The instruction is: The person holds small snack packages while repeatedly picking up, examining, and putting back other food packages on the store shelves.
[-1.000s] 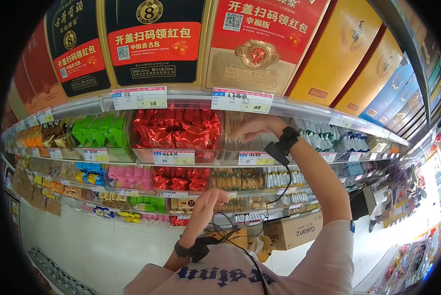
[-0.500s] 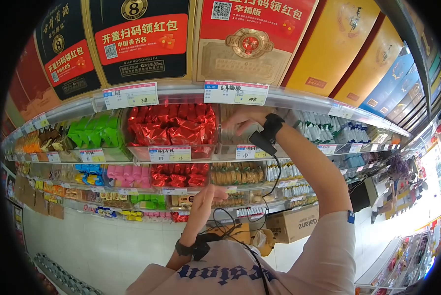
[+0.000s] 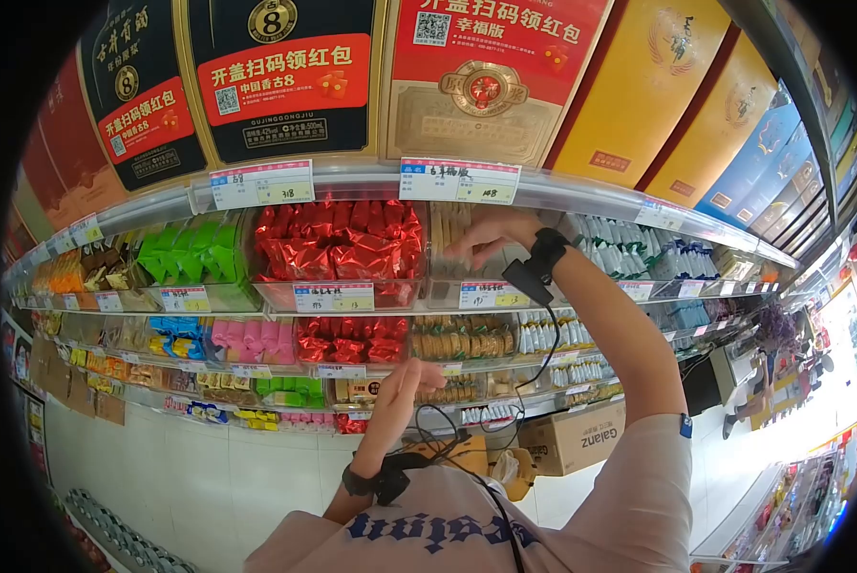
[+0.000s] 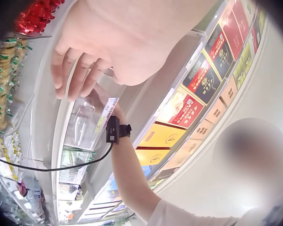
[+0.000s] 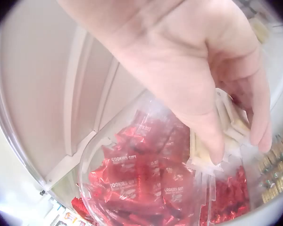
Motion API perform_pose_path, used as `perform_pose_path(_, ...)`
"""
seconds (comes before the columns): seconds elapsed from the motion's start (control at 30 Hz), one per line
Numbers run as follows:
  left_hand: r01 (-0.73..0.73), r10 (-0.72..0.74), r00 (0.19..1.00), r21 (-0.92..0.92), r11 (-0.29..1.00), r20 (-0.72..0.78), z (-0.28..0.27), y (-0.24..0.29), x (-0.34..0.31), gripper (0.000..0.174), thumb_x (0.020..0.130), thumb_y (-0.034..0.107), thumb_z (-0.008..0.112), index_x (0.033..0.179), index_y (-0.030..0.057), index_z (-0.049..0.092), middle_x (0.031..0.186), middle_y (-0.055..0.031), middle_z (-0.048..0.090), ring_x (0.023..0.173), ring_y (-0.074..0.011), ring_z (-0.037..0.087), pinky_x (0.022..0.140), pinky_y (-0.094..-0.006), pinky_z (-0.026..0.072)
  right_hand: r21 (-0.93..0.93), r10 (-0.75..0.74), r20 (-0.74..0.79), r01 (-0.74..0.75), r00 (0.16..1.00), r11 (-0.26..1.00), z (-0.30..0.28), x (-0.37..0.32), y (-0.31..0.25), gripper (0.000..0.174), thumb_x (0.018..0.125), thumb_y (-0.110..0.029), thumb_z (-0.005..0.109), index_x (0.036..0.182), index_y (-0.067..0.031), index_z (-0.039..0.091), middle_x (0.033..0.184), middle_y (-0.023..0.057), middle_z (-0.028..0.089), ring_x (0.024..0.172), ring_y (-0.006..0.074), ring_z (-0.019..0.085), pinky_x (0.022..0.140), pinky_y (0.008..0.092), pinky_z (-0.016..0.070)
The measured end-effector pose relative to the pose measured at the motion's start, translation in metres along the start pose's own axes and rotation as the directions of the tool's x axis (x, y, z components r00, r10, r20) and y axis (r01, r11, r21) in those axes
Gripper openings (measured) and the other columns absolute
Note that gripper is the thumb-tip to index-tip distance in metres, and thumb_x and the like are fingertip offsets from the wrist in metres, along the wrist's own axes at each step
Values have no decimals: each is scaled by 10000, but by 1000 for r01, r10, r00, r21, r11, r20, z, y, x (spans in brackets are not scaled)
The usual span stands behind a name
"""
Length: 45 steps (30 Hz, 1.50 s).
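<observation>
In the head view my right hand [image 3: 497, 232] reaches into a clear shelf bin beside the one with red packets [image 3: 341, 244]. The right wrist view shows the thumb and fingers of that hand [image 5: 188, 66] around several cream-coloured wrapped packets [image 5: 230, 126], pinching them above the bin; the palm hides part of the fingers. Lower down, my left hand [image 3: 396, 406] hangs in front of the lower shelves, holding nothing. Seen from the left wrist, its fingers [image 4: 80, 70] are loosely bent, with the right forearm beyond.
Price tags [image 3: 493, 294] line the shelf edges. Large boxed goods [image 3: 285, 76] stand on the shelf above. Green packets [image 3: 192, 253] fill a bin at the left. A black cable [image 3: 549, 358] runs down from the right wrist. A cardboard box [image 3: 577, 439] is on the floor.
My right hand's fingers, stretched leftward over the bin a second ago, now point down into it. The left hand has stayed nearly in place. The head view has shifted slightly.
</observation>
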<state>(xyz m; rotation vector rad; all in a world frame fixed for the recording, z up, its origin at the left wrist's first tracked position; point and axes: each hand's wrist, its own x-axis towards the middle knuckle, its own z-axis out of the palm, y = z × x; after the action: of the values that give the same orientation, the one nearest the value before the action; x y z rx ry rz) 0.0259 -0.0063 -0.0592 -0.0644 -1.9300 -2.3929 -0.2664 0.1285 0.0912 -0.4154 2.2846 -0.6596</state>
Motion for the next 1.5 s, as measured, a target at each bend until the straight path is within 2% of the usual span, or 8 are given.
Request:
perform_pose_path(0.53, -29, 34, 996, 54, 998, -85, -6, -3, -6, 481, 1129, 352, 376, 1048, -9, 683, 949, -86, 729, 914, -159, 710, 833, -291, 544, 210, -218, 170, 181, 961, 961, -12, 16, 23, 193, 843, -103, 810, 829, 47, 690, 871, 83, 695, 845, 118, 707, 728, 190, 573)
perform_pose_path(0.73, -16, 16, 1000, 27, 1000, -24, -3, 0, -6, 434, 1130, 321, 375, 1094, -10, 653, 982, -73, 699, 931, -140, 657, 850, -294, 508, -90, -17, 83, 25, 996, 996, -10, -9, 1, 258, 857, -182, 807, 791, 24, 665, 863, 65, 703, 737, 85, 677, 706, 183, 568)
perform_pose_path(0.83, 3, -3, 999, 7, 1000, -38, -3, 0, -7, 435, 1131, 320, 371, 1095, -10, 653, 979, -69, 698, 932, -136, 656, 850, -290, 507, -56, -93, 173, 103, 981, 993, -13, 7, 13, 292, 855, -212, 809, 785, 27, 658, 874, 78, 714, 750, 98, 701, 700, 192, 574)
perform_pose_path(1.03, -20, 21, 999, 15, 1000, -31, -1, -4, -6, 423, 1129, 317, 386, 1093, -6, 657, 970, -68, 696, 930, -132, 655, 852, -289, 505, -128, -114, 94, 126, 989, 984, -12, 0, 15, 341, 869, -210, 784, 941, 88, 637, 889, 123, 721, 827, 151, 742, 705, 214, 585)
perform_pose_path(1.23, 17, -16, 1000, 27, 999, -25, 11, -8, -2, 415, 1123, 323, 409, 1092, -4, 661, 975, -63, 701, 938, -131, 663, 851, -288, 516, 87, -202, 38, 198, 979, 976, -6, -3, 28, 683, 885, -221, 754, 1336, 168, 421, 1179, 212, 657, 990, 173, 717, 812, 230, 591)
perform_pose_path(1.33, 41, -42, 999, 43, 998, 10, 16, -10, 1, 409, 1120, 328, 418, 1096, -1, 659, 978, -67, 704, 943, -136, 666, 853, -289, 520, 104, -192, 54, 185, 980, 977, -7, -16, 28, 744, 916, -265, 728, 1406, 160, 363, 1260, 219, 618, 1050, 186, 689, 866, 249, 583)
perform_pose_path(1.43, 49, -51, 998, 56, 997, 36, 21, -13, 3, 388, 1116, 327, 438, 1114, 3, 651, 994, -63, 696, 954, -136, 663, 864, -291, 518, -31, -159, -116, 156, 980, 987, -3, -51, 17, 657, 960, -282, 675, 1416, 106, 405, 1230, 178, 651, 1027, 196, 687, 908, 282, 573)
perform_pose_path(1.5, 57, -59, 997, 46, 997, 42, 24, -13, 3, 373, 1112, 327, 455, 1122, 5, 645, 1009, -63, 688, 963, -135, 659, 877, -293, 515, 47, -311, -205, 327, 928, 944, -5, -64, 32, 583, 950, -319, 687, 1342, 72, 503, 1162, 141, 673, 1011, 184, 681, 845, 294, 570)
